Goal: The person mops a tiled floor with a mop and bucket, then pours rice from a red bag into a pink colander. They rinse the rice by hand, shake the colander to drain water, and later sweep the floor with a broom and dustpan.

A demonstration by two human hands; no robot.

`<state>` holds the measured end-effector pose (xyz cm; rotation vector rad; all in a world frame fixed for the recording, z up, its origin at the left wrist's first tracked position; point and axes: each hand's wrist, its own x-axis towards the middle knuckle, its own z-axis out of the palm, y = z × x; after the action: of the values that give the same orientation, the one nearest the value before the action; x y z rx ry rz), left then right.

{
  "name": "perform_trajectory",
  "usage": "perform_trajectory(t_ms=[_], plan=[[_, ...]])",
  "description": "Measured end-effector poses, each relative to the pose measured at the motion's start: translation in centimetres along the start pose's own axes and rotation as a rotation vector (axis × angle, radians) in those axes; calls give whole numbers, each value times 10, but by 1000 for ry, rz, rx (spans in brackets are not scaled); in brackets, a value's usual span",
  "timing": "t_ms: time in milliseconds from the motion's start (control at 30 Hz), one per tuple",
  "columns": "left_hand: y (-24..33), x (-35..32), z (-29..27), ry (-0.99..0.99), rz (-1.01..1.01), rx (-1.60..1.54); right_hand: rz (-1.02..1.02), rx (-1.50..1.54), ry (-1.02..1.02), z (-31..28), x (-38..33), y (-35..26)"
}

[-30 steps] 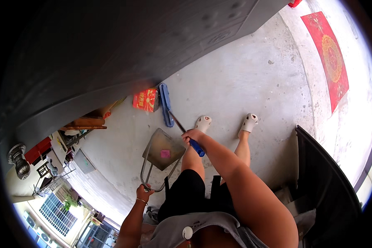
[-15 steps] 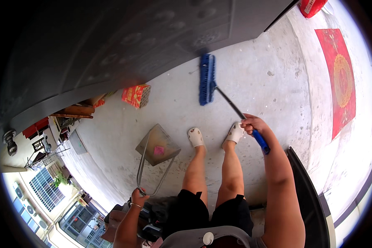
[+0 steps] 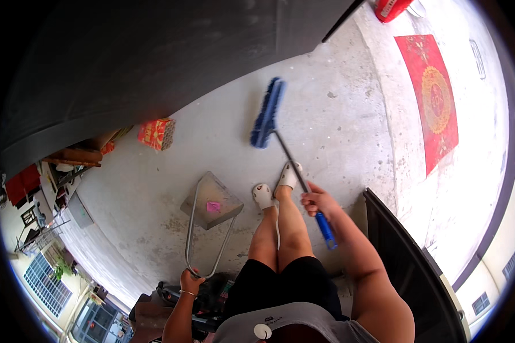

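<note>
My right hand (image 3: 319,200) is closed round the dark pole of a blue-bristled broom (image 3: 267,114), just above its blue grip end. The broom head reaches out ahead of my feet, over the concrete floor, and is a little blurred. In my left hand (image 3: 190,281) is the bent metal handle of a dustpan (image 3: 223,216), fingers wrapped round its near end. The grey pan is at the floor, left of my shoes, and a pink scrap (image 3: 213,206) lies in it.
A large dark door panel (image 3: 154,63) spans the far left. Beside it stands a red-and-yellow box (image 3: 154,134) near wooden pieces. A red mat (image 3: 435,103) lies at the right, with a red bag (image 3: 392,8) beyond. Another dark panel (image 3: 412,257) borders my right side.
The broom has swung left and tilted, my right hand moving left and nearer with it. My right foot has come beside the left one. The view has shifted; my left hand still grips the dustpan.
</note>
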<state>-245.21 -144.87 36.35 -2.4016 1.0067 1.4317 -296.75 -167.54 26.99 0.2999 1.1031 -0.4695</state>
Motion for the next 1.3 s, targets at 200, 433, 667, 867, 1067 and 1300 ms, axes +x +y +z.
perform_trajectory(t_ms=[200, 433, 667, 867, 1067, 1300], plan=[[41, -2, -3, -26, 119, 82, 156, -350, -352, 68, 179, 105], [-22, 4, -16, 46, 67, -100, 105, -184, 60, -120, 57, -42], [-51, 43, -1, 85, -96, -594, -211, 17, 327, -182, -25, -85], [31, 31, 8, 107, -117, -639, -136, 74, -86, -92, -11, -39], [125, 48, 41, 69, 34, -701, 117, -122, -255, -74, 103, -115], [308, 63, 95, 5, 204, -559, -94, 278, -131, -266, 19, -224]])
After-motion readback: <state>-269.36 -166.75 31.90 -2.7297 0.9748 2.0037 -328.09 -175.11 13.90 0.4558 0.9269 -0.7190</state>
